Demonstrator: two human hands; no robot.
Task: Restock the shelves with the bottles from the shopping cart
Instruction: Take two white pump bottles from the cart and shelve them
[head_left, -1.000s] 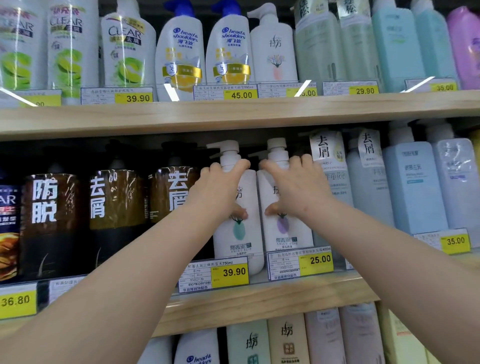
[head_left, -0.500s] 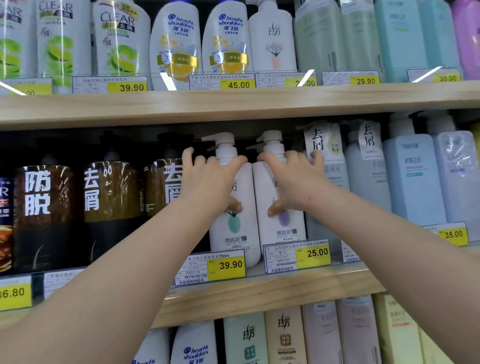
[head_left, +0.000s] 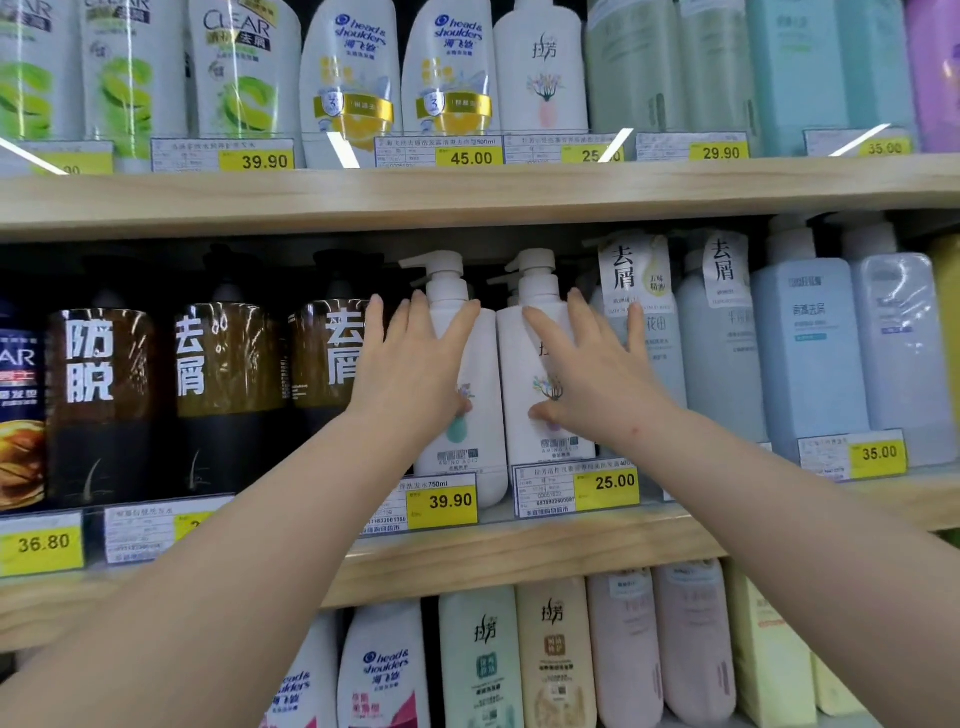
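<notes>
1. The light wooden middle shelf (head_left: 519, 551) runs across the view, packed with upright bottles, and yellow price tags line its front edge.
2. Dark brown pump bottles with white characters (head_left: 228, 395) fill its left part; pale blue square bottles (head_left: 810, 353) stand at the right.
3. The left white pump bottle with a teal flower print (head_left: 475, 415) stands upright at the middle of the shelf, its spout pointing left.
4. The right white pump bottle with a purple flower print (head_left: 524, 374) stands just beside it, touching or nearly so.
5. The left hand (head_left: 410, 374) lies on the left white bottle's front, fingers straight and spread, released rather than clasping.
6. The right hand (head_left: 592, 374) rests likewise on the right white bottle, fingers extended, thumb low on the label.
</notes>
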